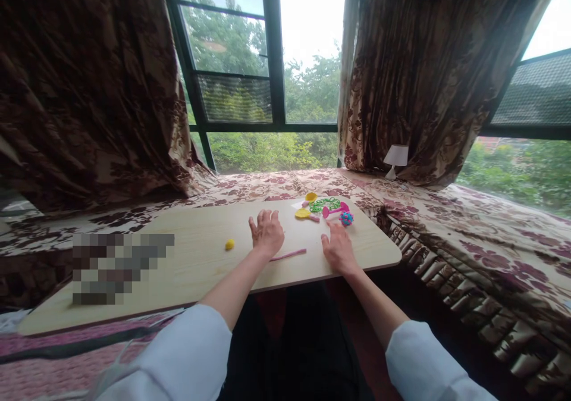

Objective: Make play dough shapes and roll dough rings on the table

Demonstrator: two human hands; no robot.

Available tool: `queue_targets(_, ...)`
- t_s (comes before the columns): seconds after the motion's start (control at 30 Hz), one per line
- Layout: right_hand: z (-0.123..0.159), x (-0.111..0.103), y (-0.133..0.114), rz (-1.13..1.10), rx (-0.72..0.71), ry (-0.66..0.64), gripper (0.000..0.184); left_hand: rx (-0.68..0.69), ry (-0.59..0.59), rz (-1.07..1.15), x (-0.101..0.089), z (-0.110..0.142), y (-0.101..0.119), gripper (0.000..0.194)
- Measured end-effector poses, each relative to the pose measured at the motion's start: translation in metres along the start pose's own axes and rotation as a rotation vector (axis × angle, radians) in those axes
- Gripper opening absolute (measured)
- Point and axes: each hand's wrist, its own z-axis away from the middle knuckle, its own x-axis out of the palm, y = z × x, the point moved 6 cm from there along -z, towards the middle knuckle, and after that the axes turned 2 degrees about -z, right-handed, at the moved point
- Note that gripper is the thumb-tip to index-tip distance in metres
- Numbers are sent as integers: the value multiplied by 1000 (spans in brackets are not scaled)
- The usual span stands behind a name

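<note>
No words or numbers — nothing legible.

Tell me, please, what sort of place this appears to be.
Probably a room in a home: patterned curtains hang beside the large window, and a small white lamp stands on floral cloth.

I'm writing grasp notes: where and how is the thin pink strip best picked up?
Probably a light pinch at the middle of the strip, from above, the right hand coming in from its own side: the strip is long, thin and flat on the table, with its left end close by the left hand and its right end free.
</note>
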Motion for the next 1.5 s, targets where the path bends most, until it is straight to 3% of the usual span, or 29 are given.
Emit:
queue_targets(0.17, 1, -1, 0, 5, 2, 3, 43, -44, -66, -25, 18, 24, 1, 51)
queue_targets(0.33, 4, -10, -7, 6, -23, 17, 41, -18, -71, -24, 15, 45, -1, 49)
queue_targets(0.47, 29, -24, -41, -53, -228, 9, 33, -17, -35, 5, 8, 48, 1, 47)
queue_targets(0.57, 59, -29, -68, -92, -394, -65, 32, -1, -3, 39, -2, 45, 1, 44)
queue_targets(0.7, 84, -24, -83, -53, -504, -188, 37, 55, 24, 78, -22, 59, -8, 43)
queue_targets(0.83, 93, -19, -83, 19, -568, -256, 42, 253, 8, 137, -37, 102, -13, 45)
queue_targets(1.0, 105, -23, -80, 77, -616, -300, 48, 381, -174, 80, -34, 146, -19, 50)
queue_targets(1.3, 91, -13, -84, 143, -538, -289, 56, 324, -290, 47, -22, 123, -20, 63)
queue_targets(1.5, 115, -28, -85, 128, -613, -328, 59, 399, -248, 84, -41, 158, -24, 62)
